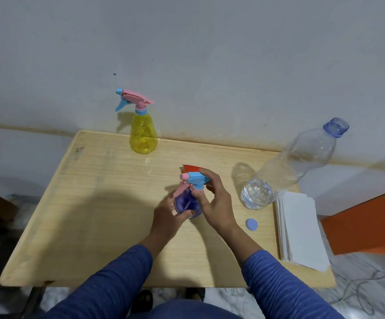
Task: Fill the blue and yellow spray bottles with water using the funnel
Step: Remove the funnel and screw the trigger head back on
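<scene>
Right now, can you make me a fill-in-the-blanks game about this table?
1. The left hand holds the body of the ____ spray bottle.
2. The water bottle has no ____ on it.
3. The yellow spray bottle stands near the ____.
4. The white papers lie by the table's ____ edge.

Missing words: blue; cap; wall; right

1. No text, label, brand, number or sign can be read anywhere in the head view.
2. The white sheets [300, 229] stacked at the table's right edge show blank faces.
3. The clear water bottle [288, 166] shows no label with legible print.
4. The yellow spray bottle [143, 137] and the blue spray bottle [188, 203] show no legible markings.
5. The small blue cap [251, 224] lying on the table shows a plain top.
</scene>
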Tool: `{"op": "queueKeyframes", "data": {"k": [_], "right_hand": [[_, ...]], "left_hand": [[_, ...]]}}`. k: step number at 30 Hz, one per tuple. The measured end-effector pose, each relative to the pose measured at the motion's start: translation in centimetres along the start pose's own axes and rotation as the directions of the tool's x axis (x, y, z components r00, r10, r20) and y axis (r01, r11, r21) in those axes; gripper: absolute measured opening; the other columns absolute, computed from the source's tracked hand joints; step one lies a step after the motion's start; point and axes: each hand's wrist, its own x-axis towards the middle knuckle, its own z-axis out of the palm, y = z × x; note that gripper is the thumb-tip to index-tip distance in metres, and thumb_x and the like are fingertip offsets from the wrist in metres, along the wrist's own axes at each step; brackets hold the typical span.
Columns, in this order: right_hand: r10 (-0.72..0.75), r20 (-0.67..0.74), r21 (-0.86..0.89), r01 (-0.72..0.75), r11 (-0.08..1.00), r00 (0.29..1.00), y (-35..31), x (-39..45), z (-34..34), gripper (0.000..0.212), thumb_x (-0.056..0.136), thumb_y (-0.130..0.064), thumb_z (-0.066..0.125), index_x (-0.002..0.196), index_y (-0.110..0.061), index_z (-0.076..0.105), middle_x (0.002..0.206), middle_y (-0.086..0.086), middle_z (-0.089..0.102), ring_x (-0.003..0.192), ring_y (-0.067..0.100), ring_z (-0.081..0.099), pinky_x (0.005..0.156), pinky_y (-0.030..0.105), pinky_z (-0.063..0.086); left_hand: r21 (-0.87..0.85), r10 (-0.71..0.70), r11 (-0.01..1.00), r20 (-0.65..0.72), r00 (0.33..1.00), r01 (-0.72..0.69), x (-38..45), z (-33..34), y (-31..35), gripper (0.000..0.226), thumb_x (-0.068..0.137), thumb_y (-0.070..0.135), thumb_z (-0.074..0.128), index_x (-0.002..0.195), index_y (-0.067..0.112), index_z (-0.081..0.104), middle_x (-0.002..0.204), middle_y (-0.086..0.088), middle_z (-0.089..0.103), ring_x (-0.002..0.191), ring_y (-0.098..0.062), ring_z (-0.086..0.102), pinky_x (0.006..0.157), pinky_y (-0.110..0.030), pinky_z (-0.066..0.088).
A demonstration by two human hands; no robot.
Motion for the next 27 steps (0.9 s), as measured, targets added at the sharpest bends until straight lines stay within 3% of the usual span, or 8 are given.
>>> {"op": "queueKeyframes", "data": {"k": [5,8,13,16,19,21,23,27], "right_hand": [[-0.038,0.046,-0.03,0.039,0.999,0.998,0.5,0.3,-0.1,0.058,0.087,-0.01,0.062,0.123,-0.051,0.044,0.118,-0.026,0.055,0.112,0.006,0.054,0.098,0.034,0.047],[-0.074,0.112,-0.042,0.079,0.996,0.991,0.2,0.7,-0.9,0.067,0.087,-0.003,0.06,0.124,-0.057,0.043,0.122,-0.036,0.052,0.116,0.004,0.054,0.101,0.033,0.046],[-0.106,0.201,-0.067,0.121,0.99,0.974,0.6,1.2,-1.5,0.064,0.086,0.003,0.058,0.128,-0.044,0.049,0.124,-0.032,0.053,0.117,0.002,0.054,0.101,0.025,0.044],[-0.11,0.199,-0.042,0.121,0.992,0.974,0.9,1.3,-1.4,0.06,0.085,0.004,0.059,0.127,-0.039,0.051,0.121,-0.029,0.055,0.113,0.0,0.055,0.097,0.021,0.047],[-0.091,0.186,-0.023,0.097,0.995,0.978,0.9,1.3,-1.5,0.062,0.084,0.004,0.061,0.124,-0.043,0.052,0.113,-0.036,0.056,0.107,0.0,0.057,0.091,0.018,0.05],[-0.098,0.156,-0.025,0.103,0.994,0.983,0.9,1.3,-1.4,0.063,0.083,0.003,0.063,0.121,-0.046,0.053,0.111,-0.036,0.056,0.105,0.0,0.057,0.088,0.017,0.05],[-0.107,0.127,-0.053,0.114,0.992,0.986,1.0,1.3,-1.2,0.063,0.082,-0.001,0.066,0.122,-0.047,0.051,0.107,-0.028,0.055,0.103,0.004,0.056,0.087,0.02,0.052],[-0.117,0.093,-0.123,0.128,0.984,0.989,1.7,1.4,-0.5,0.057,0.082,-0.011,0.068,0.124,-0.044,0.048,0.101,-0.005,0.055,0.098,0.01,0.055,0.087,0.033,0.053]], "left_hand": [[-0.007,-0.019,1.0,0.024,1.0,0.019,-0.2,-0.4,0.5,0.062,0.069,0.019,0.079,0.123,0.034,0.05,0.109,0.015,0.059,0.096,-0.002,0.058,0.081,-0.01,0.046],[0.025,-0.006,1.0,0.027,1.0,0.006,-0.3,-0.6,1.0,0.057,0.07,0.018,0.078,0.115,0.04,0.049,0.106,0.016,0.058,0.09,0.002,0.056,0.071,-0.001,0.04],[0.0,-0.011,1.0,0.018,1.0,0.011,-0.3,-0.8,0.9,0.066,0.069,0.016,0.078,0.101,0.06,0.04,0.1,0.029,0.053,0.096,-0.005,0.058,0.074,-0.01,0.044],[0.018,0.003,1.0,0.03,1.0,-0.003,-0.4,-0.8,1.1,0.064,0.07,0.017,0.078,0.106,0.055,0.041,0.103,0.026,0.052,0.095,-0.003,0.056,0.07,-0.002,0.042],[0.03,0.007,1.0,0.031,0.999,-0.008,-0.4,-0.7,1.3,0.06,0.072,0.016,0.077,0.121,0.032,0.048,0.111,0.016,0.051,0.093,-0.001,0.051,0.07,0.004,0.037],[0.022,0.005,1.0,0.03,1.0,-0.005,-0.4,-0.8,1.3,0.058,0.072,0.015,0.077,0.116,0.037,0.046,0.11,0.017,0.052,0.091,0.001,0.051,0.069,0.004,0.036],[0.006,-0.005,1.0,0.034,0.999,0.005,-0.3,-0.8,1.3,0.06,0.072,0.016,0.078,0.112,0.042,0.042,0.11,0.018,0.052,0.091,0.004,0.052,0.07,0.004,0.037],[-0.009,-0.025,1.0,0.043,0.999,0.026,-0.2,-0.7,1.1,0.059,0.071,0.016,0.078,0.115,0.036,0.045,0.114,0.009,0.057,0.091,0.0,0.055,0.068,0.003,0.038]]}}
